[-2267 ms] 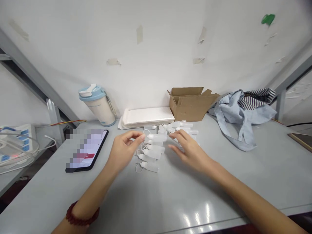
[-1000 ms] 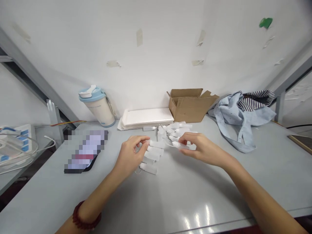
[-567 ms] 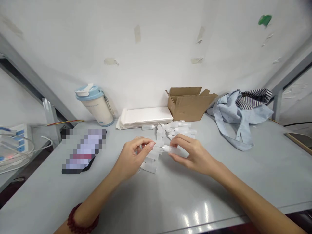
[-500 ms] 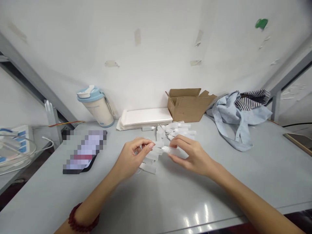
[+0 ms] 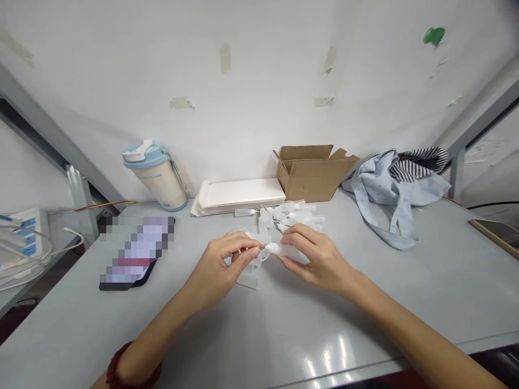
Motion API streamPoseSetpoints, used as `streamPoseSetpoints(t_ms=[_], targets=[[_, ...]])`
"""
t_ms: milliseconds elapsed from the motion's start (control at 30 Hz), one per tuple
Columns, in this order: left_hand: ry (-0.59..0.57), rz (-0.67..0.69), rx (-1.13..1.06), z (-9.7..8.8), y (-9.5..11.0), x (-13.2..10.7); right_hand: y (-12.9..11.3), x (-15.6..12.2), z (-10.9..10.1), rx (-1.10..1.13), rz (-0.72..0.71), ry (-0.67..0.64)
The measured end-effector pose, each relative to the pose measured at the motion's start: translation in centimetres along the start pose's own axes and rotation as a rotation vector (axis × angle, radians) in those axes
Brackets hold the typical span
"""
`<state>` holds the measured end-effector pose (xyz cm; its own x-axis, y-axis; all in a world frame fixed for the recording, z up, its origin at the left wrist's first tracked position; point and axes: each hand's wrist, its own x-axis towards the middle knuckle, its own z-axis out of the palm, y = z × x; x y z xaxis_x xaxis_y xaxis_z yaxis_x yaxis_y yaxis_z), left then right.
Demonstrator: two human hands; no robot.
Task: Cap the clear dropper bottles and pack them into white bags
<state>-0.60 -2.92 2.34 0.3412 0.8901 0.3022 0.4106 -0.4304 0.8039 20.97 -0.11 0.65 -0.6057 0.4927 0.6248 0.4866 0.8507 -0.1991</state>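
Observation:
My right hand point(image 5: 318, 254) grips a small translucent dropper bottle point(image 5: 286, 249) between thumb and fingers, its white nozzle pointing left. Facing it, my left hand point(image 5: 227, 265) is closed in a pinch right at the nozzle tip. Whatever lies between those fingertips is too small to make out. A thin pale loop hangs just below the nozzle. Around and behind both hands lies a loose pile of similar translucent bottles point(image 5: 265, 220), several of them partly covered by my fingers. One bottle point(image 5: 248, 281) lies in front of the pile, under my left hand.
Behind the pile are a stack of white flat trays point(image 5: 243, 193) and an open cardboard box point(image 5: 312, 181). A tumbler point(image 5: 156, 178) and a phone point(image 5: 140, 251) are on the left. To the right lie a blue cloth bag point(image 5: 385, 189) and another phone point(image 5: 497, 235).
My left hand has moved slightly right, bringing its pinched fingertips up to the bottle's nozzle. My right hand keeps its hold on the bottle. The view has shifted a little.

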Motion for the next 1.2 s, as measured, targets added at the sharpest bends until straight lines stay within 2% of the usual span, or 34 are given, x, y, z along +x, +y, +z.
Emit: streamPoseSetpoints(t_ms=[300, 633, 1200], targets=[[0.006, -0.022, -0.01, -0.05, -0.27, -0.2, -0.16, -0.01, -0.09, -0.047, -0.034, -0.007], [-0.015, -0.133, -0.145, -0.14, -0.17, -0.19, -0.23, 0.03, -0.31, 0.054, -0.053, -0.013], [-0.005, -0.142, -0.195, -0.45, -0.03, 0.06, -0.28, -0.08, 0.18, 0.063, -0.025, 0.047]])
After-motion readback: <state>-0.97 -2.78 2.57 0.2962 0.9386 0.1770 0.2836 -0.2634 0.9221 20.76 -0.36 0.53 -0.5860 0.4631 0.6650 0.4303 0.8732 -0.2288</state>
